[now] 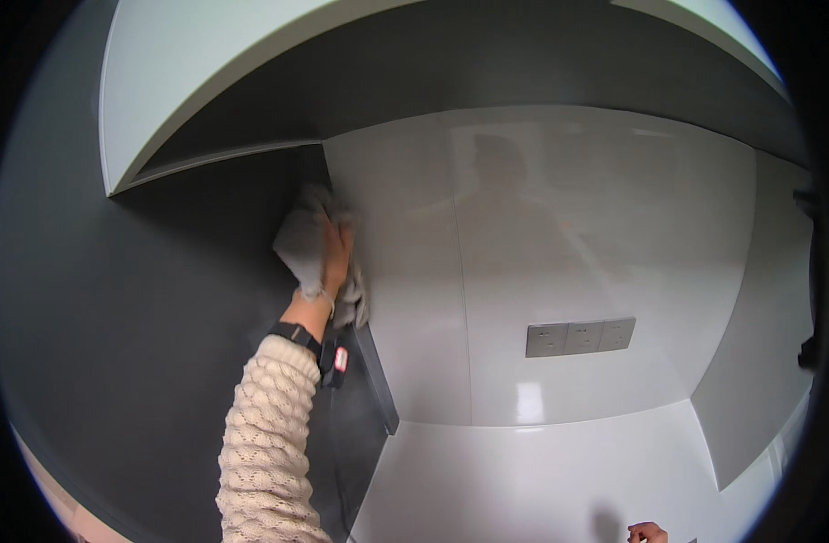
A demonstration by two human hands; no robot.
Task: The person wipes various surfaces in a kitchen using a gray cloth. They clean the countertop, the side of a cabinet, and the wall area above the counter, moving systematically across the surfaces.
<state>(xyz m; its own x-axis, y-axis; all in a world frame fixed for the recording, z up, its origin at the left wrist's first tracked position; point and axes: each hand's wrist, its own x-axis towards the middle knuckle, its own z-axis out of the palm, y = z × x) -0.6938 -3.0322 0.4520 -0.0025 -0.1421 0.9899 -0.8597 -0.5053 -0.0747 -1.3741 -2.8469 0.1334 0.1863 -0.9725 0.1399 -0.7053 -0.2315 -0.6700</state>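
My left hand [337, 254] reaches up and grips a grey cloth [304, 237]. The cloth lies at the corner where a dark side panel [183, 305] meets the glossy grey back wall [414, 271]; hand and cloth are slightly blurred. A black band with a small device [334, 363] is on that wrist, below the cuff of a cream knitted sleeve [268, 441]. Only part of my right hand [648, 533] shows, at the bottom edge over the white countertop [523, 468]. Its fingers look curled, and whether they hold anything is hidden.
A grey socket panel [582, 337] is set in the back wall. Overhead, a cabinet with a white edge [183, 88] and a dark underside [489, 61] juts out. On the right stands a grey side wall [747, 326], with dark objects [806, 353] at the rim.
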